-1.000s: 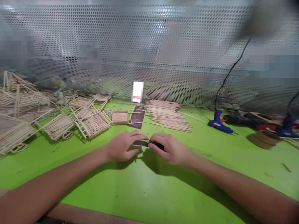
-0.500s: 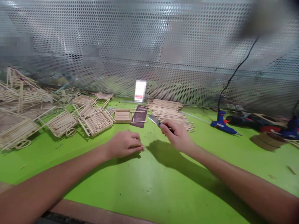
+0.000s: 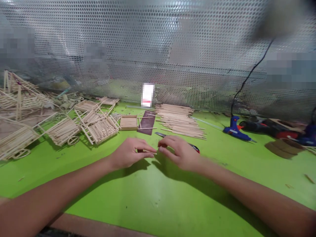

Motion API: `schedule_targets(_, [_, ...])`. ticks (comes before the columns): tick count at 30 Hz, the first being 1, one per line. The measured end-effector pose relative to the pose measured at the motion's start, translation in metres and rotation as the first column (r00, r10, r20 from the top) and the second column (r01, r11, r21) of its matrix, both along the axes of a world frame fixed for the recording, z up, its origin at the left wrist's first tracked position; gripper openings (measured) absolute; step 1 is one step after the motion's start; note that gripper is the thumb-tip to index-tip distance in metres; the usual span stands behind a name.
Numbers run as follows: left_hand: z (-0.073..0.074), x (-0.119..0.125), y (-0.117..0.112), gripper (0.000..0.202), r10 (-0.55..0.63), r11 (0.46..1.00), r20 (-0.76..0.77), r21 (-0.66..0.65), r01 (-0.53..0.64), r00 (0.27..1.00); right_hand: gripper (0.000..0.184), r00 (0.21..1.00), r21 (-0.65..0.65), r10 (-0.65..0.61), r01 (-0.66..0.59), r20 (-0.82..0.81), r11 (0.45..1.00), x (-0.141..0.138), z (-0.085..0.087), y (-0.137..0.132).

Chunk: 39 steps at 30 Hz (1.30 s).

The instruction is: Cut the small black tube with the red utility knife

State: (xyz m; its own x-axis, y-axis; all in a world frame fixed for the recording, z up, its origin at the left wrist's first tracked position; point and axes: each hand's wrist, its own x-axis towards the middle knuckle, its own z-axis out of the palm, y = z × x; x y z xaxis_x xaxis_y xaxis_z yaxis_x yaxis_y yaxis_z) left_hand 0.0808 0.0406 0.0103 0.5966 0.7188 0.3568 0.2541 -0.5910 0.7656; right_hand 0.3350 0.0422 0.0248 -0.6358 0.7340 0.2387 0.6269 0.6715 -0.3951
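Note:
My left hand [image 3: 129, 153] pinches a short, thin wooden stick [image 3: 147, 151] between thumb and fingers, its end poking out toward the right. Close by, my right hand [image 3: 180, 153] hovers with bent fingers, thumb and index tips slightly apart and near the stick's end. Nothing shows in its grip. Behind the right hand a utility knife [image 3: 160, 134] lies on the green table [image 3: 148, 197], blade pointing left; the hand hides its middle. A row of thin wooden sticks [image 3: 179, 120] lies just beyond.
A small wooden tray frame with handles [image 3: 128, 122] and a dark sheet [image 3: 146, 122] lie ahead. Several stick-built carts [image 3: 101, 126] crowd the left. To the right are a blue glue gun [image 3: 235, 130] with a black cord and a tape roll [image 3: 283, 148]. Perforated metal [image 3: 148, 39] walls the back.
My right hand has let go of the utility knife, which now lies on the table, and has moved left toward my left hand. The left hand still holds the stick, its fingers straighter.

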Motion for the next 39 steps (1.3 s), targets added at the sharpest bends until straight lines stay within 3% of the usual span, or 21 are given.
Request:
schedule_targets(3, [-0.003, 0.001, -0.002, 0.02, -0.038, 0.994, 0.003, 0.098, 0.037, 0.999, 0.038, 0.99, -0.274, 0.045, -0.082, -0.137, 0.958, -0.012, 0.001, -0.017])
schedule_targets(6, [-0.006, 0.002, -0.003, 0.03, -0.044, 0.978, -0.02, 0.202, 0.047, 0.999, 0.039, 0.979, -0.36, 0.0, -0.075, -0.204, 0.93, -0.016, -0.001, -0.022])
schedule_targets(12, [-0.009, -0.004, 0.002, 0.03, 0.055, 0.924, -0.162, 0.382, 0.011, 0.985, 0.034, 0.996, -0.279, -0.042, 0.02, -0.073, 0.96, -0.007, -0.008, -0.01])
schedule_targets(16, [-0.011, -0.018, 0.014, 0.021, 0.099, 0.859, -0.177, 0.512, 0.006, 0.979, 0.032, 0.996, -0.109, 0.016, -0.007, 0.086, 0.994, -0.002, -0.014, -0.004])
schedule_targets(19, [-0.011, -0.028, 0.021, 0.024, 0.14, 0.824, -0.2, 0.566, -0.002, 0.97, 0.033, 0.991, -0.07, 0.029, -0.02, 0.132, 0.997, -0.002, -0.016, -0.003])
schedule_targets(24, [-0.01, -0.023, 0.016, 0.027, 0.042, 0.908, -0.414, 0.396, 0.139, 0.909, 0.032, 0.986, -0.041, 0.069, -0.064, 0.15, 0.997, -0.003, -0.018, -0.003])
schedule_targets(30, [-0.009, -0.012, 0.005, 0.033, -0.034, 0.873, -0.562, 0.386, 0.298, 0.827, 0.03, 0.972, 0.001, 0.121, -0.124, 0.203, 0.992, -0.004, -0.022, -0.002])
schedule_targets(39, [-0.011, -0.004, 0.002, 0.035, -0.094, 0.931, -0.499, 0.263, 0.254, 0.862, 0.033, 0.962, 0.002, 0.157, -0.162, 0.223, 0.987, -0.005, -0.022, 0.004])
